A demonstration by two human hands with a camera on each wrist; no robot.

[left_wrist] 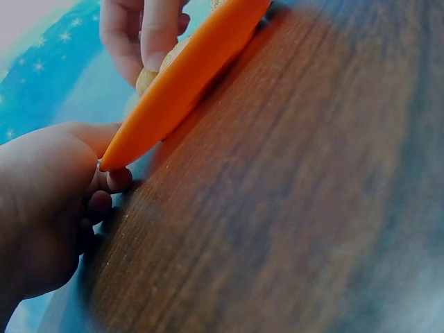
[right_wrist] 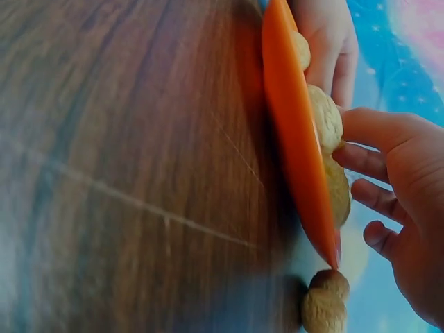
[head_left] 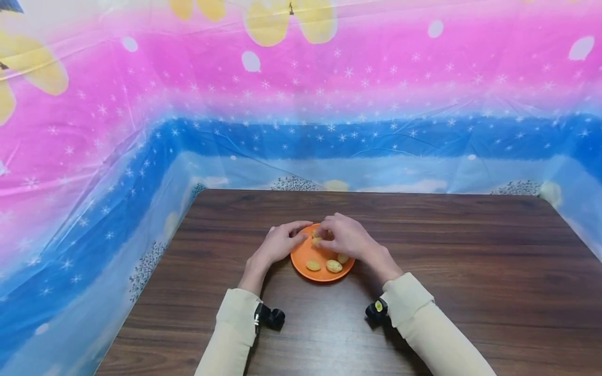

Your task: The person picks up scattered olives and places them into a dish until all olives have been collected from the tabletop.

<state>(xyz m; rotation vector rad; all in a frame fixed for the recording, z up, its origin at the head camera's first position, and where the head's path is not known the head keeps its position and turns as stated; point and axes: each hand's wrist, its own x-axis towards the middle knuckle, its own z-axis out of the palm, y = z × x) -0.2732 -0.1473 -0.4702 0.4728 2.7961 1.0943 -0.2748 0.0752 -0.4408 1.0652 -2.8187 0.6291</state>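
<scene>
An orange plate point(head_left: 324, 277) sits on the table with several tan, wrinkled walnuts on it, among them one at the near left point(head_left: 312, 266) and a speckled one beside it point(head_left: 334, 266). My left hand point(head_left: 277, 243) holds the plate's left rim, its thumb on the edge; in the left wrist view its other fingers point(left_wrist: 100, 205) are curled beyond the rim. Over the plate's far side, my right hand point(head_left: 345, 235) pinches a walnut point(left_wrist: 146, 80) between thumb and fingers. That hand partly hides the walnuts beneath it.
Two brown walnuts point(right_wrist: 325, 305) lie just past the plate's edge in the right wrist view. The dark wooden table point(head_left: 470, 271) spreads around the plate. A pink and blue patterned cloth point(head_left: 329, 115) hangs behind and at the sides.
</scene>
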